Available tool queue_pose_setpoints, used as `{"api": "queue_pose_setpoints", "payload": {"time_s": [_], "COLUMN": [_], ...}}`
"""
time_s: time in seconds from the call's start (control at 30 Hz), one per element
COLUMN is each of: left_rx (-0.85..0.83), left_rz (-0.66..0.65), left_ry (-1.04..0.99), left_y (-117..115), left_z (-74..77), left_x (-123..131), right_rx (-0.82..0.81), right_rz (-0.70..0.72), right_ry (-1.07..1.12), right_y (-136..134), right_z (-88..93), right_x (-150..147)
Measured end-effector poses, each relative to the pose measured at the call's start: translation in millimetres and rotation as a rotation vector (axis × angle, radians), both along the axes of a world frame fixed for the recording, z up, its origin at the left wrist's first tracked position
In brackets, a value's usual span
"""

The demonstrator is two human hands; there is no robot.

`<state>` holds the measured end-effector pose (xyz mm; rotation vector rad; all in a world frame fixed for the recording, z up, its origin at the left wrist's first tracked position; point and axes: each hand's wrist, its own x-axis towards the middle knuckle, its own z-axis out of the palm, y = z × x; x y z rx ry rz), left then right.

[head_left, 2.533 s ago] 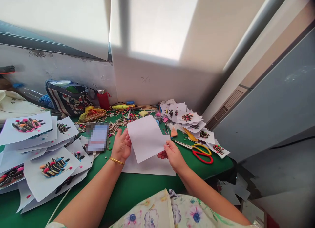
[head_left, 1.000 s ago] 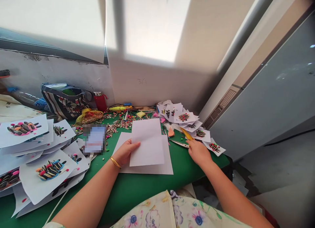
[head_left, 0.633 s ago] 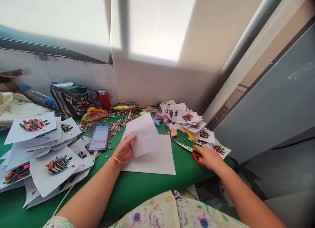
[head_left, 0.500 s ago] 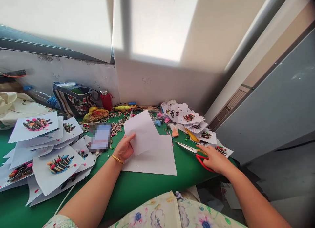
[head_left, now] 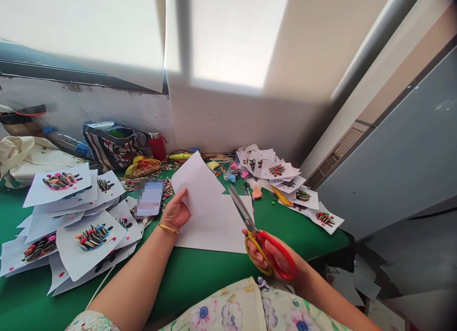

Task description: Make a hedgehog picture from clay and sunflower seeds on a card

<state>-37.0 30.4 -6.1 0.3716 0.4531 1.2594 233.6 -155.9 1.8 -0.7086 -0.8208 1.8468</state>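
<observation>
My left hand point(head_left: 174, 212), with a gold bangle at the wrist, pinches the left side of a white sheet of paper point(head_left: 200, 183) and holds it raised and tilted. Under it, another white sheet point(head_left: 217, 231) lies flat on the green table. My right hand point(head_left: 264, 255) is closed around the handles of a pair of scissors point(head_left: 267, 255), one handle red and one yellow. The blades point up and left, in front of the flat sheet's right part and just right of the raised paper. Both blades look close together.
Paper cards bearing striped seeds and coloured bits form a pile point(head_left: 85, 235) at left and another point(head_left: 282, 171) at back right. A phone point(head_left: 152, 197), a red bottle point(head_left: 157, 146), a striped bag point(head_left: 114, 145) and scattered seeds lie along the back. The table's right edge point(head_left: 332, 250) drops off.
My right hand has picked the scissors up off the table and brought them left, turning the blades upward. The sheet in my left hand has shifted slightly left and up.
</observation>
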Motion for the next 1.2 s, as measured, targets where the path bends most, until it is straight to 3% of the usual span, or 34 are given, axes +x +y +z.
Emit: {"api": "queue_pose_setpoints", "payload": {"time_s": [0.23, 0.8, 1.2], "left_rx": [-0.011, 0.007, 0.012], "left_rz": [0.000, -0.032, -0.074], "left_ry": [-0.028, -0.047, 0.042], "left_y": [1.1, 4.5, -6.9], "left_z": [0.4, -5.6, -0.3], "left_x": [-1.1, -3.4, 6.4], "right_rx": [-0.118, -0.109, -0.061], "right_rz": [0.117, 0.108, 0.078], "right_ry": [0.133, 0.113, 0.125], "right_y": [-2.9, -3.8, 3.7], "right_z": [0.3, -0.2, 6.0], "right_x": [-10.1, -9.1, -16.7]}}
